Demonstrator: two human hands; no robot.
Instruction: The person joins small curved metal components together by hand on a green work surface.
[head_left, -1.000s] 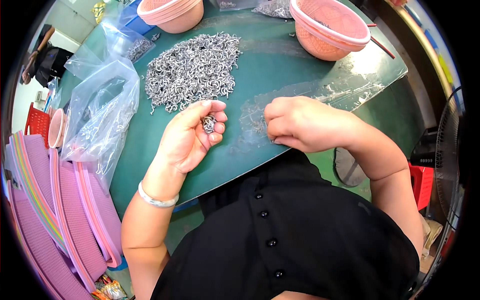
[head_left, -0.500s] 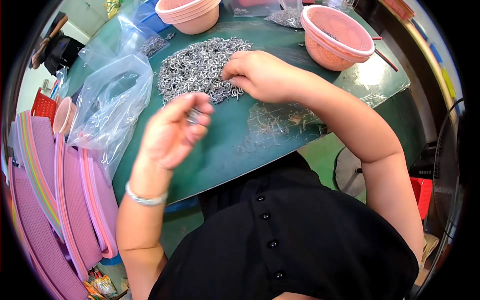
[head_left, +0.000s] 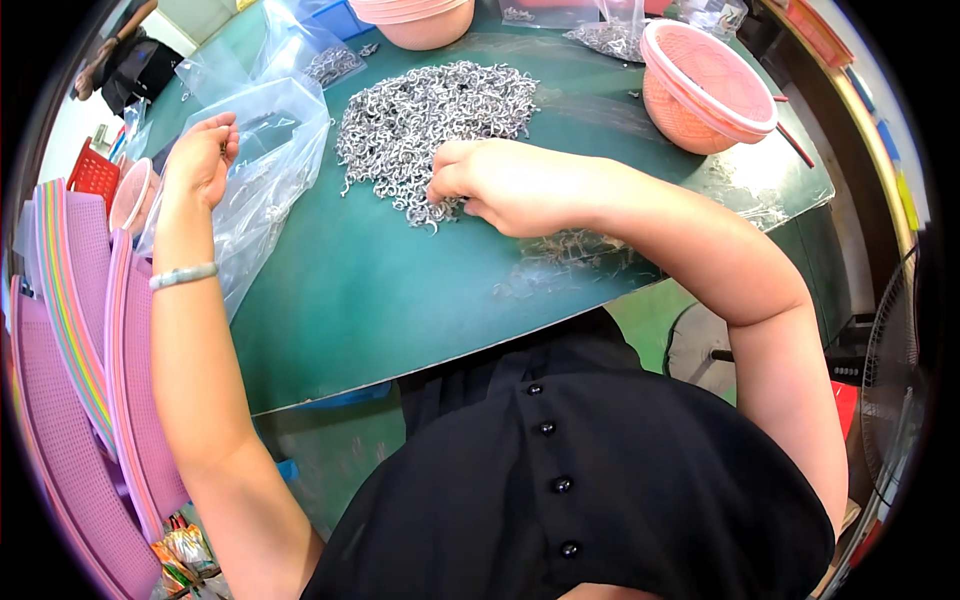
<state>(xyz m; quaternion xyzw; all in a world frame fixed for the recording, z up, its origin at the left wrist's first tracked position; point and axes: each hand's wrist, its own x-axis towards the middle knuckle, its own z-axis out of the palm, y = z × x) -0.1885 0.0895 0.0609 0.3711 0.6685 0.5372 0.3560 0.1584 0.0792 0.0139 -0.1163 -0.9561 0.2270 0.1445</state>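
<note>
A heap of small silvery metal hooks lies on the green table. My right hand is at its near edge, fingers bent down and closed among the hooks; its fingertips are partly hidden. At the far left my left hand, a pale bangle on its wrist, is raised over a clear plastic bag. Its fingers are curled closed, and a small dark bit of metal shows between them. The bag lies loosely, with its near end over the table's left edge.
Stacked pink baskets stand at the back right, beside red sticks. More pink baskets and a small bag of hooks are at the back. Purple mesh pieces fill the left side; a fan stands at right.
My left hand has swung left and away from the heap to the plastic bag, its fingers closing more. My right hand has shifted nearer to me along the heap's edge. The view has shifted slightly.
</note>
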